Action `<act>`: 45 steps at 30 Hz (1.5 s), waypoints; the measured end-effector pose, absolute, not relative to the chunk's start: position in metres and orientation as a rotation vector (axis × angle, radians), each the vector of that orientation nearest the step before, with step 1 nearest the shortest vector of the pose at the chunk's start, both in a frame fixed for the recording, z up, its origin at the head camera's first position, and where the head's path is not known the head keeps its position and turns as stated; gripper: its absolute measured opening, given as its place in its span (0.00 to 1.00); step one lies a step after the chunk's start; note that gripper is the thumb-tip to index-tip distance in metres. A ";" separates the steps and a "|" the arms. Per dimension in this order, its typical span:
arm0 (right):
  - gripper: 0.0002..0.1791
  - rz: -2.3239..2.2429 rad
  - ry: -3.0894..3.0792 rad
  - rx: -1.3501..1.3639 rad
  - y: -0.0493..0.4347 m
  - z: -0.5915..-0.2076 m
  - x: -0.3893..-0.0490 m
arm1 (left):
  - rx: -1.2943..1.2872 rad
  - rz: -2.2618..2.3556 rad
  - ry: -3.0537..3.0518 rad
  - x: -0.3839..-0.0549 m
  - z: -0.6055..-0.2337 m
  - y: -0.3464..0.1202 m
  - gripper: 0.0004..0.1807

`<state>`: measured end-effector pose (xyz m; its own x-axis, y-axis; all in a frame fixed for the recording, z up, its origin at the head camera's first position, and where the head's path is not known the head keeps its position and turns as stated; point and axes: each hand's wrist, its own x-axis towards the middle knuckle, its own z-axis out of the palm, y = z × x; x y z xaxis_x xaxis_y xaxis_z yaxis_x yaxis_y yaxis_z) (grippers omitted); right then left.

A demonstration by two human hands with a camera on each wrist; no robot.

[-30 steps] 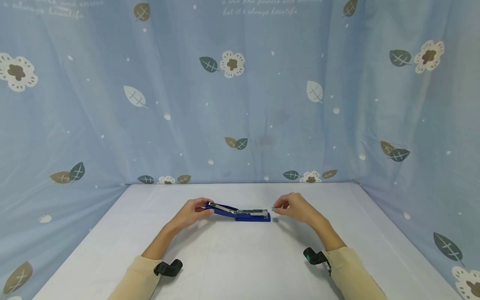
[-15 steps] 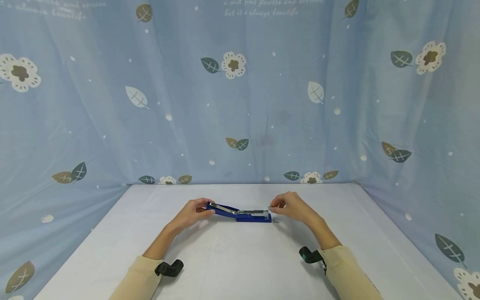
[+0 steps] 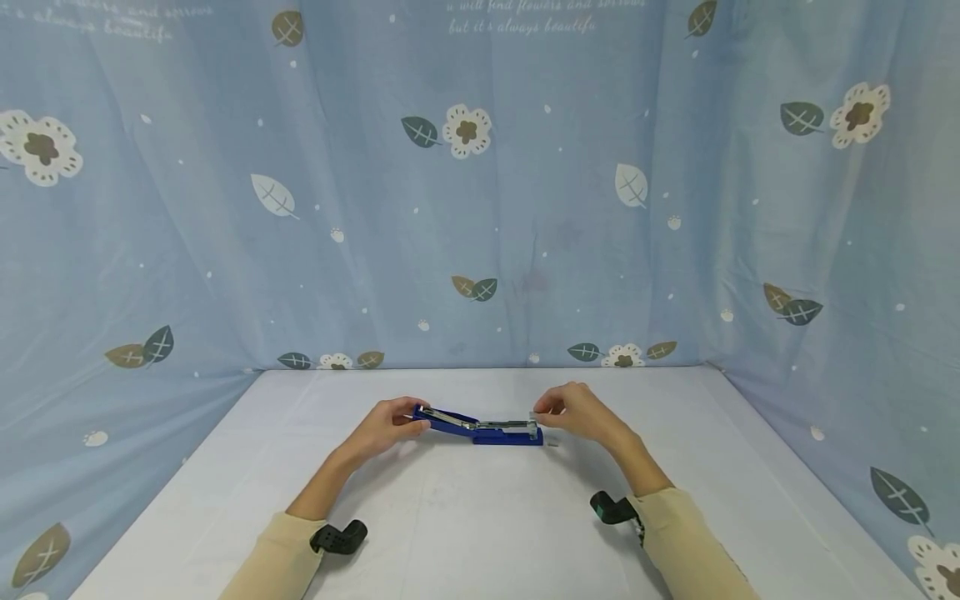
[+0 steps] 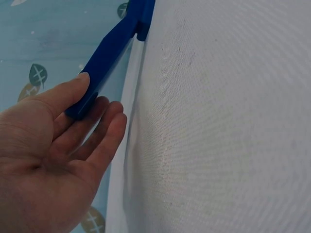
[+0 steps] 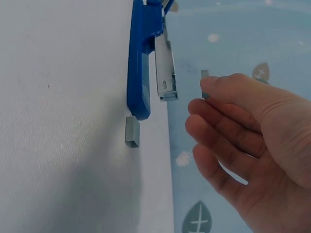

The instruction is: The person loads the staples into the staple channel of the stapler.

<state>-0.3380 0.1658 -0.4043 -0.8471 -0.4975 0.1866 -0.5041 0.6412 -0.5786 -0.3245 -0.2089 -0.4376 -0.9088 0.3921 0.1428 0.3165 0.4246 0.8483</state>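
A blue stapler (image 3: pixel 508 437) lies on the white table, its top swung back to the left and its metal magazine (image 5: pixel 164 65) exposed. My left hand (image 3: pixel 384 429) holds the end of the raised top between thumb and fingers, as the left wrist view also shows. My right hand (image 3: pixel 576 412) pinches a small grey strip of staples (image 5: pixel 204 77) above the magazine's free end. In the right wrist view a gap separates this strip from the magazine. A second strip of staples (image 5: pixel 132 132) rests on the table beside the tip of the stapler's base.
The white table (image 3: pixel 465 517) meets a blue curtain (image 3: pixel 525 208) with leaf and flower prints at its back and sides. Each wrist wears a black camera mount, the left one (image 3: pixel 339 537) and the right one (image 3: pixel 613 508) hanging over the table.
My right hand has moved left with its strip of staples, from beyond the stapler's end to above the magazine's end. My left hand and the stapler have stayed in place.
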 end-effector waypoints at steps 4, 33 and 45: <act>0.06 1.024 -2.837 0.853 0.164 -0.405 -0.338 | 0.646 1.512 2.586 -0.325 -0.438 -0.209 0.23; 0.05 1.049 -2.833 0.870 0.155 -0.413 -0.342 | 0.670 1.524 2.582 -0.330 -0.443 -0.210 0.22; 0.05 1.057 -2.846 0.845 0.150 -0.418 -0.344 | 0.684 1.533 2.572 -0.330 -0.444 -0.210 0.23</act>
<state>-0.3442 0.1500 -0.4182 -0.8560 -0.4877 0.1715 -0.4815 0.6311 -0.6082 -0.3297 -0.2100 -0.4436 -0.8985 0.4074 0.1631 0.3374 0.4036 0.8505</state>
